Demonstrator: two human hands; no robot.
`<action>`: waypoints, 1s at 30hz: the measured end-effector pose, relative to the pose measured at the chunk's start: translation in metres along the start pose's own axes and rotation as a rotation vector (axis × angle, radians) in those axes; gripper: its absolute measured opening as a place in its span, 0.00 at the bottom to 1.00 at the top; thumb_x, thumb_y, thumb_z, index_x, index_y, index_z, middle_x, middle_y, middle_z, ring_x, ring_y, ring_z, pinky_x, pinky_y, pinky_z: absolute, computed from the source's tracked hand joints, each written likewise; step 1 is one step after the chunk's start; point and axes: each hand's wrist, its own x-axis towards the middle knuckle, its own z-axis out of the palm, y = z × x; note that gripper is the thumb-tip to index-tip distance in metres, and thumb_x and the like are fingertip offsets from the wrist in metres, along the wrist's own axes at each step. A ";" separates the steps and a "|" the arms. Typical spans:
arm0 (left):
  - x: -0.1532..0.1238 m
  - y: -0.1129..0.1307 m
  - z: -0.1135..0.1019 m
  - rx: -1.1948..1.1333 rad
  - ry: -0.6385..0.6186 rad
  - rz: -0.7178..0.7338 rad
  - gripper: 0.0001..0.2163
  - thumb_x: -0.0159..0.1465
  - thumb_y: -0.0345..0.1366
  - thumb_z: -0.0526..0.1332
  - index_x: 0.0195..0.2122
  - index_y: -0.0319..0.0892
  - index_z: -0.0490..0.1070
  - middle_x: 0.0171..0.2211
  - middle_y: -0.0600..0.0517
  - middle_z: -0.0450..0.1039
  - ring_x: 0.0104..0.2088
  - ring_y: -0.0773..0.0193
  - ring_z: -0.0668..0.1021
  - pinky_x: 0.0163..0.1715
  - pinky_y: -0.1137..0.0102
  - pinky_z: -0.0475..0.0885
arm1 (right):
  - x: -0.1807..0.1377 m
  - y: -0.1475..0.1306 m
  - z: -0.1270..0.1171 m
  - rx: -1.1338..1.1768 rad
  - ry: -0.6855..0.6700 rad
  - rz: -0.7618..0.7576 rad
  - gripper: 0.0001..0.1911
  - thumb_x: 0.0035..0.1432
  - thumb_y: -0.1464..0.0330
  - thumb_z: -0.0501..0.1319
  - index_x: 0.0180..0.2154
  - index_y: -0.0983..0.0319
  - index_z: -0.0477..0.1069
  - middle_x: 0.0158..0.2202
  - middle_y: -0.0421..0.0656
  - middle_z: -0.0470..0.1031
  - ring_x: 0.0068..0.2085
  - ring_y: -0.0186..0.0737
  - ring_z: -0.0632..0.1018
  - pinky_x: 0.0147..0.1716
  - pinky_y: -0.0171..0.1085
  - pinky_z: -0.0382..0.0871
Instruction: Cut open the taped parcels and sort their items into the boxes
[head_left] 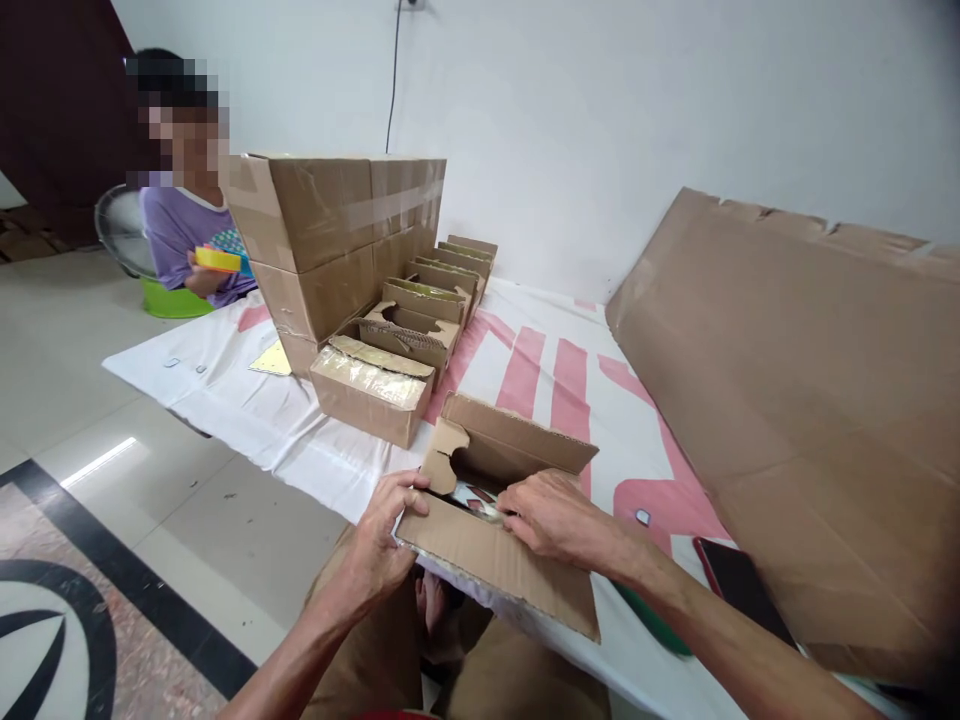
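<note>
An open cardboard box (487, 550) sits at the near edge of the table, its flaps folded outward. My left hand (388, 525) grips the box at its left end, fingers over the edge beside a notched side flap. Inside the opening lies a shiny packet (474, 498) with white and red print, mostly hidden. My right hand (551, 515) reaches into the box from the right, its fingers curled and closed on the packet's right end. The fingertips are partly hidden in the opening.
Several open boxes (412, 325) form a row behind, next to a taped carton stack (322, 220). A large cardboard sheet (795, 400) leans at right, near a dark phone (742, 590). Across the table, a person in purple (176, 230) holds a yellow object (217, 260).
</note>
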 end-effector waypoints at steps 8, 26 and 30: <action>0.016 0.002 0.018 0.210 0.137 0.015 0.20 0.48 0.16 0.53 0.37 0.45 0.69 0.52 0.45 0.71 0.52 0.54 0.77 0.49 0.60 0.74 | -0.027 0.020 -0.014 0.884 0.586 0.211 0.11 0.56 0.62 0.60 0.30 0.59 0.79 0.26 0.39 0.79 0.28 0.39 0.76 0.27 0.35 0.66; 0.051 0.116 0.003 -1.088 0.273 -0.593 0.22 0.54 0.45 0.76 0.49 0.45 0.78 0.43 0.50 0.84 0.46 0.53 0.84 0.49 0.60 0.81 | -0.086 -0.061 -0.029 -0.181 0.961 -0.543 0.16 0.69 0.71 0.57 0.56 0.61 0.75 0.53 0.50 0.82 0.51 0.49 0.82 0.52 0.50 0.71; 0.059 0.113 -0.001 -1.130 0.248 -0.549 0.21 0.51 0.39 0.76 0.46 0.43 0.79 0.38 0.52 0.85 0.41 0.55 0.85 0.43 0.65 0.82 | -0.092 -0.039 -0.024 0.268 1.159 -0.150 0.22 0.69 0.57 0.60 0.61 0.53 0.71 0.59 0.50 0.78 0.57 0.55 0.78 0.56 0.56 0.72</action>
